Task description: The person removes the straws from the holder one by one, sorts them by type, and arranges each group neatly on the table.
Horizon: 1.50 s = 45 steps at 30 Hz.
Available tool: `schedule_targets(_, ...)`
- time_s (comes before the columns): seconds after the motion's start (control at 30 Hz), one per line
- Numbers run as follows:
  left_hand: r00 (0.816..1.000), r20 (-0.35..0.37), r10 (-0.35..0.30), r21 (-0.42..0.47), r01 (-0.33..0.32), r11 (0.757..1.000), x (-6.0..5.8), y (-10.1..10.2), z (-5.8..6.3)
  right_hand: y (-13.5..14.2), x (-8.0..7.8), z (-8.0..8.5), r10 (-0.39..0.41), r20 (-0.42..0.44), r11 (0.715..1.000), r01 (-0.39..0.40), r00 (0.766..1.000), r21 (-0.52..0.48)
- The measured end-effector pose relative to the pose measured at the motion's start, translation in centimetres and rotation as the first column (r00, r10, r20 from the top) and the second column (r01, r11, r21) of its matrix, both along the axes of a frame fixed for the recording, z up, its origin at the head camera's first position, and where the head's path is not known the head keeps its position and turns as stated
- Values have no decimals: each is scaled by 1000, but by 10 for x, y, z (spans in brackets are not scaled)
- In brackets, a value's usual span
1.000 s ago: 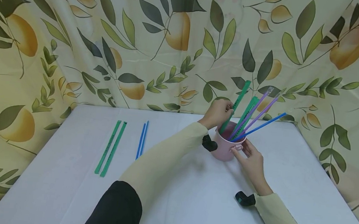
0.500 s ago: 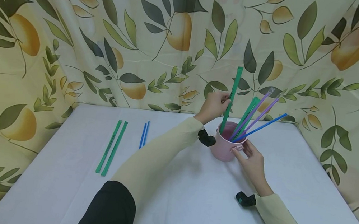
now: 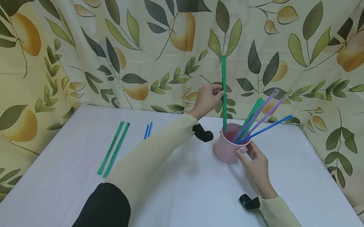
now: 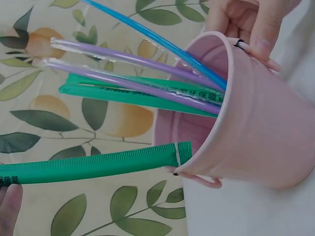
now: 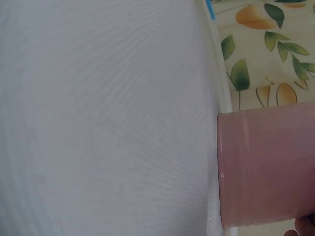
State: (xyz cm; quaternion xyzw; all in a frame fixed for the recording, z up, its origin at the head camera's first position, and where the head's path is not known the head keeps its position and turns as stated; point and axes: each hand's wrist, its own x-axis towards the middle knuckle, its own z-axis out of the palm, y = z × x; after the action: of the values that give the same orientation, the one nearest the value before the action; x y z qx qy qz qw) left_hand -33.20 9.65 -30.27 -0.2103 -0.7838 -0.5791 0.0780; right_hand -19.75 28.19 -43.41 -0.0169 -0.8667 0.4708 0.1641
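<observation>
My left hand [image 3: 207,99] pinches a green paper-wrapped straw [image 3: 223,73] near its middle, holding it nearly upright. In the left wrist view the straw's lower end is right at the rim of a small pink bucket [image 4: 266,123]. That bucket stands upright near the table's back edge. My right hand [image 3: 256,164] grips its right side by the handle lug, thumb in front. Inside the bucket lean green wrapped straws [image 3: 250,116], two purple straws [image 3: 265,116] in clear wrap and a blue straw [image 3: 273,126]. The right wrist view shows mostly the bucket's pink wall [image 5: 270,162].
Two green wrapped straws [image 3: 110,148] lie side by side on the left of the white table [image 3: 199,210]. Right of them are two blue straws [image 3: 146,132], partly hidden by my left sleeve. A leaf-and-fruit patterned curtain [image 3: 107,73] hangs right behind the table.
My left hand has moved left and up with the green straw, drawing its lower end from inside the bucket to the rim. My right hand and the bucket stay put.
</observation>
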Motion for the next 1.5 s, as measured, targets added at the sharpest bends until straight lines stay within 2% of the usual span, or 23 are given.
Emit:
schedule_targets(0.17, 999, 48, 24, 77, -27, 997, -1, -10, 5, 4, -1, -1, 12, 30, 1000, -13, 999, 14)
schedule_targets(0.37, 997, 72, 29, 72, -34, 997, -3, -20, 5, 3, -1, 1, 10, 34, 1000, -10, 999, 19)
schedule_targets(0.7, 999, 51, -2, 38, 0, 999, 0, -39, -16, 1, 0, 3, 10, 31, 1000, -11, 999, 7)
schedule_targets(0.8, 998, 59, -1, 34, -1, 999, 2, -44, -23, 2, 0, 3, 5, 41, 1000, -6, 999, 17)
schedule_targets(1.0, 993, 119, -16, 51, 10, 999, 8, -52, -33, 1, -2, 2, -2, 55, 999, 0, 998, 33)
schedule_targets(1.27, 990, 138, -14, -45, 20, 999, 15, -64, -43, 1, -3, 1, 8, 40, 1000, -8, 999, 1)
schedule_targets(1.5, 988, 151, -26, -111, 43, 993, 23, -76, -45, 2, -3, 0, 4, 49, 1000, -5, 999, 18)
